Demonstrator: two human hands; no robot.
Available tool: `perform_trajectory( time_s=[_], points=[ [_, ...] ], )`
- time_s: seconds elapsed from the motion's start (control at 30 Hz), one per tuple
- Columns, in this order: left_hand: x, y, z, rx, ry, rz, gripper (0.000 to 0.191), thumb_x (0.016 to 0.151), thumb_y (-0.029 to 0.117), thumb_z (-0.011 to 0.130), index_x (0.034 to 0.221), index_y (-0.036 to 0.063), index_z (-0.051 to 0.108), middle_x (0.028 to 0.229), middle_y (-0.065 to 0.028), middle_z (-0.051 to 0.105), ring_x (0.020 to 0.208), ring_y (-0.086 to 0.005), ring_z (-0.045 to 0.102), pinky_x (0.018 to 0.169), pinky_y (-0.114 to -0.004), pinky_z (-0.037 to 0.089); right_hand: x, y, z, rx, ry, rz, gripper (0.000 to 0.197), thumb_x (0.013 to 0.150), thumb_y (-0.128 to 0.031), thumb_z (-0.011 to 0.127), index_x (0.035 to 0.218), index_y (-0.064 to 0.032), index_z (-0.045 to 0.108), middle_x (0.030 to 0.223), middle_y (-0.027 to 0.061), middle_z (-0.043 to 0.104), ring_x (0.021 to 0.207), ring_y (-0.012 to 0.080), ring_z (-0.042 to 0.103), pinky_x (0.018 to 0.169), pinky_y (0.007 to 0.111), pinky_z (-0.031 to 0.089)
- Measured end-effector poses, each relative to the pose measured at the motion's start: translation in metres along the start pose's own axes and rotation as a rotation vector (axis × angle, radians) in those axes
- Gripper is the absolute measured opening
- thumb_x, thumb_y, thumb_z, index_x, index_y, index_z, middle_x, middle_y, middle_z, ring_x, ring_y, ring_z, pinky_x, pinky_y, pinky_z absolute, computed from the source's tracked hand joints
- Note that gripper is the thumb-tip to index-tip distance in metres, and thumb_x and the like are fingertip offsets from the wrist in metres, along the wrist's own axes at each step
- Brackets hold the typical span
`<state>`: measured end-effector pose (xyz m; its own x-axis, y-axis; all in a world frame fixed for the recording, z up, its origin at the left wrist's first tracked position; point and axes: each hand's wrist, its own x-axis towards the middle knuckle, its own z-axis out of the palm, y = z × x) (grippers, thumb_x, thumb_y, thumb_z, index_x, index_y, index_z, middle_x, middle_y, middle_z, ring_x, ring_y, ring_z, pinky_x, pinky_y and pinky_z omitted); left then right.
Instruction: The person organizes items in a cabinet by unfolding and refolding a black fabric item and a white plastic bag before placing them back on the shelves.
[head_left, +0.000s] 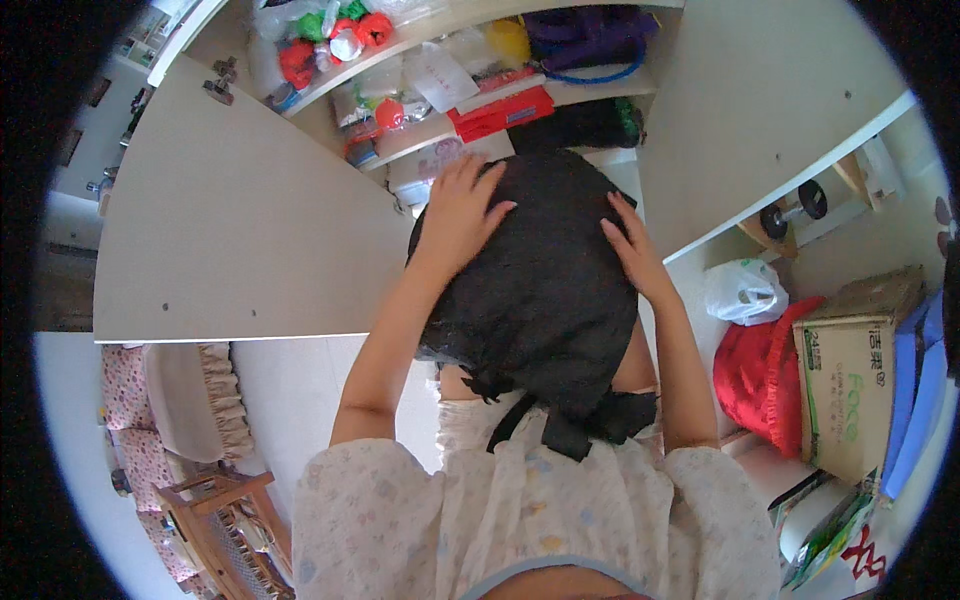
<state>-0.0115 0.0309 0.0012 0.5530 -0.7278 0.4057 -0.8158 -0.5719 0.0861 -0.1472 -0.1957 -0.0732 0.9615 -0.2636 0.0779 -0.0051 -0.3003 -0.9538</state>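
Observation:
A large black fabric bag (536, 277) with dangling straps rests upright against my lap, between my arms and in front of an open cabinet. My left hand (461, 210) lies on its upper left side with the fingers spread. On its upper right side, my right hand (634, 244) presses with the fingers slightly apart. The straps (574, 431) hang at the bottom over my light patterned clothing. What the bag holds, if anything, is hidden.
Open cabinet doors stand at left (247, 225) and right (750, 112). Shelves hold plastic bags, a red box (502, 112) and dark cloth items (589, 37). At right are a white plastic bag (746, 291), a red bag (761, 379), a cardboard box (847, 390) and a dumbbell (793, 211). A wooden chair (225, 517) stands lower left.

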Motion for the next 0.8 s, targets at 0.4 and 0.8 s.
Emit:
perform_trajectory(
  time_s=[0.4,0.8],
  points=[
    [-0.070,0.166,-0.023,-0.297,-0.221,0.112,0.040,0.066,0.038,0.068,0.081,0.0039,0.052,0.081,-0.0107,0.047,0.080,-0.0256,0.047,0.067,-0.035,0.037,-0.056,0.002,-0.027,0.278,0.172,0.451,0.033,0.083,-0.035,0.059,0.088,-0.0016,0.059,0.079,0.0036,0.057,0.073,0.0109,0.052,0.065,0.024,0.041],
    [-0.066,0.168,-0.014,-0.413,-0.302,0.026,0.013,0.078,0.016,0.056,0.078,0.0042,0.051,0.077,-0.0119,0.050,0.074,-0.0284,0.051,0.063,-0.038,0.040,-0.057,-0.032,-0.036,0.640,0.190,0.477,0.030,0.086,-0.029,0.055,0.082,-0.0006,0.062,0.074,0.0003,0.059,0.066,0.0083,0.052,0.063,0.022,0.040]
  ],
)
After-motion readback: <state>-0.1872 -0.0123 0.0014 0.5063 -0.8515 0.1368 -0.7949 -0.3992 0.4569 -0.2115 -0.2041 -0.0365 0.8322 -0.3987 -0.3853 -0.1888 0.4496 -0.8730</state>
